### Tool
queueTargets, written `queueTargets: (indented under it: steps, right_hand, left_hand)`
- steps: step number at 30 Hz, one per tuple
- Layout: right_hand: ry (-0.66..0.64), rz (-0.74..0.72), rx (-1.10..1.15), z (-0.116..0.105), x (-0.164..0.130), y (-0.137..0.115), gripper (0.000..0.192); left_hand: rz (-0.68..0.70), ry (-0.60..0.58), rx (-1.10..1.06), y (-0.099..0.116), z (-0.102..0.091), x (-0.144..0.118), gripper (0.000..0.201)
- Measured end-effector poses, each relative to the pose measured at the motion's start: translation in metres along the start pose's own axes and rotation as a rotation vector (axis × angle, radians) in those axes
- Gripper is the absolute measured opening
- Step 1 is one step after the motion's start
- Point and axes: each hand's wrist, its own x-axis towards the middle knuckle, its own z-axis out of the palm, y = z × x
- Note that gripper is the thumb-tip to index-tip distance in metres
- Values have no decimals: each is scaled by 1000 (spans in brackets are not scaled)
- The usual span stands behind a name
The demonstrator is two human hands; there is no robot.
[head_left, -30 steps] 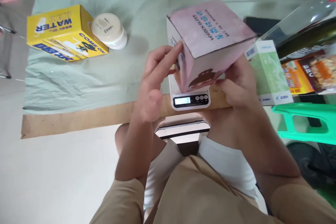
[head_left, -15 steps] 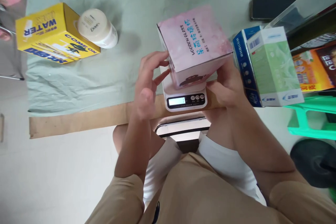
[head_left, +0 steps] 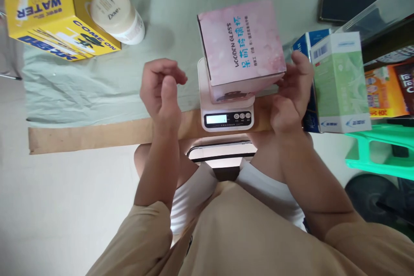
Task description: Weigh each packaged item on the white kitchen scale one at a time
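Note:
A pink cardboard box [head_left: 241,43] printed "WOODEN GLASS" stands on a small white digital kitchen scale [head_left: 228,120] near the table's front edge. The scale's display is lit, its digits too faint to read. My left hand [head_left: 163,92] hovers to the left of the scale, apart from the box, fingers loosely curled with a gap to the thumb and nothing held. My right hand [head_left: 293,90] is beside the box's right side, fingers parted and bent; it holds nothing, and whether a fingertip still brushes the box is unclear.
Left on the green cloth [head_left: 168,4] stand a yellow box [head_left: 42,21] and a Dove jar [head_left: 118,15]. To the right are a green-and-white box [head_left: 338,82], a blue box [head_left: 312,116], a phone [head_left: 349,7], a clear bin [head_left: 388,4] and orange packaging [head_left: 384,88]. A green stool [head_left: 378,148] stands below.
Both hands have drawn away from the pink box, the left to the left and the right to the right. The box now rests on the scale without their grip. The view has shifted slightly.

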Motion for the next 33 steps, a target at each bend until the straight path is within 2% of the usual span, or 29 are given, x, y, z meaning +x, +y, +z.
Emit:
queueTargets:
  steps: [3,7,11,15,18,20,23,25,30,33]
  right_hand:
    - [170,1,77,-4,2,-2,56]
    - [185,2,115,0,2,-2,52]
    - [178,-5,160,6,0,0,56]
    - [178,29,101,10,-2,2,56]
    - [183,59,55,10,-2,3,56]
    - [193,47,80,11,-2,4,55]
    - [210,43,114,13,-1,5,53]
    - [222,58,101,15,0,5,52]
    - [255,63,12,19,3,6,55]
    - [238,95,11,21,3,8,59]
  left_hand:
    - [3,107,38,-13,-4,6,37]
    - [16,133,4,-20,-3,9,16]
    - [55,91,1,-14,1,5,34]
    - [-65,30,-28,-4,3,0,43]
    - [-67,38,7,-5,5,0,54]
    - [-44,57,17,-10,5,2,48]
    - [-20,63,49,-16,4,6,24]
    - [-12,60,87,-17,3,7,16]
    - [-26,-5,79,-7,-1,5,34]
    - [-146,-71,51,-1,-1,3,39]
